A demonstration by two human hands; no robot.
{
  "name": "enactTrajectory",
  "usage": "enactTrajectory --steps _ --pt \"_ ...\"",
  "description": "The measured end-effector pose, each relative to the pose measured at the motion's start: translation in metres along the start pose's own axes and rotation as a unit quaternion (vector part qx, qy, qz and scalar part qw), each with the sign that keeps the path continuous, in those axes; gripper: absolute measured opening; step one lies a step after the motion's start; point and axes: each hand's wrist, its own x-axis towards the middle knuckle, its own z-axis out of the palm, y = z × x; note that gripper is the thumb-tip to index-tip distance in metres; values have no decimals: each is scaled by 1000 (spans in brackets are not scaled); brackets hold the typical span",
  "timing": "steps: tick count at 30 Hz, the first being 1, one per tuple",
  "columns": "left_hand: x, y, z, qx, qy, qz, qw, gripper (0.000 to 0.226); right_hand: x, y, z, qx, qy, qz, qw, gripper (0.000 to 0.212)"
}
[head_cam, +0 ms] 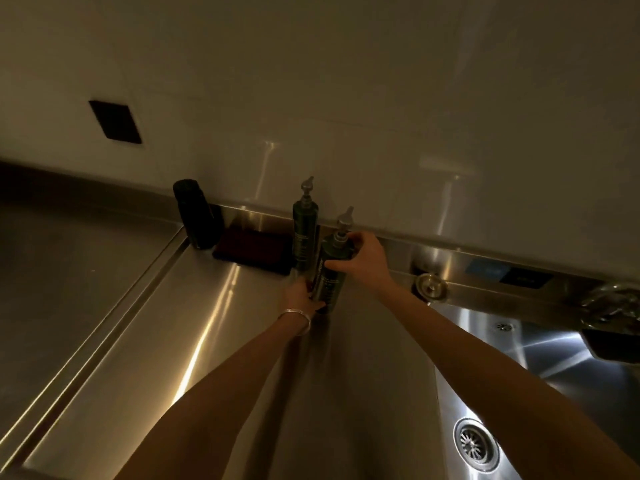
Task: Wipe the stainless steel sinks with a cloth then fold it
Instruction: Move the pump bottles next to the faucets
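Left hand (300,294), right hand (365,254) around bottle (326,276)

A black canister (194,213), a dark flat pad (252,252) and a rear pump bottle (304,233) crowd the back of the bench (214,341), with the nearer pump bottle (327,271), gripped by the left hand (301,294) and right hand (363,252), just in front. The bench's front stretch lies free; the sink (554,375) at right is reachable from above, with a tap (613,306) overhanging its far side.
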Motion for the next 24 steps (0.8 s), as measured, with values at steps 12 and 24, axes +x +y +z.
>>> enactTrajectory --steps 12,24 --pt "83 6 2 -11 -29 -7 999 35 63 7 22 -16 27 61 998 65" --pt "117 -14 18 0 -71 46 996 38 105 27 44 -23 27 68 997 66"
